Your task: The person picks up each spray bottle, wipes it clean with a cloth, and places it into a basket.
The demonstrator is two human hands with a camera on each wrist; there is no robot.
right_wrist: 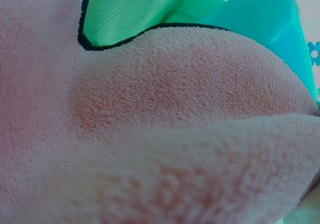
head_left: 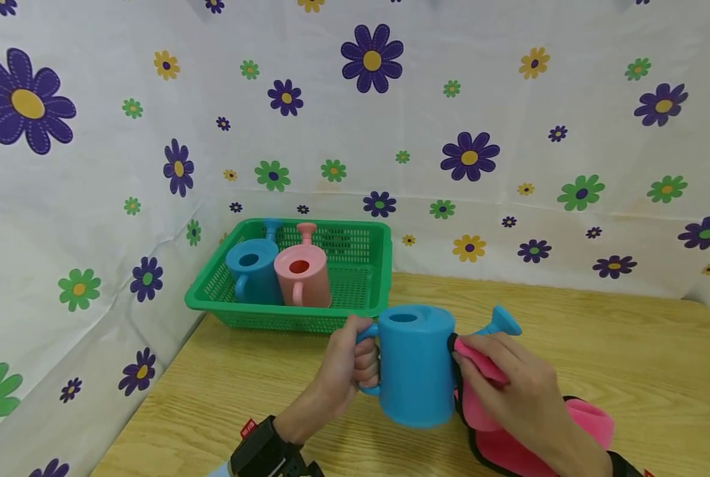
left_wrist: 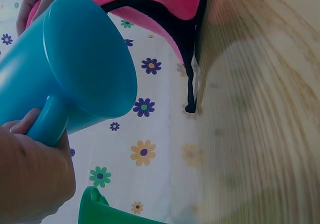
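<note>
My left hand (head_left: 344,371) grips the handle of a blue watering can (head_left: 417,371), held up over the table. The can stands nearly upright in the head view; its spout with a flared head points right. In the left wrist view the flat underside of the can (left_wrist: 92,59) shows. My right hand (head_left: 522,391) pinches a pink cloth (head_left: 478,411) with black edging at the can's right side, near the spout. The rest of the cloth hangs down and spreads toward the table. Fluffy cloth (right_wrist: 165,84) fills most of the right wrist view, hiding the right fingers there.
A green plastic basket (head_left: 384,265) stands at the back left of the wooden table (head_left: 569,338). In its left part are a blue watering can (head_left: 262,271) and a pink watering can (head_left: 309,278). A flower-patterned white sheet (head_left: 331,132) hangs behind and at the left.
</note>
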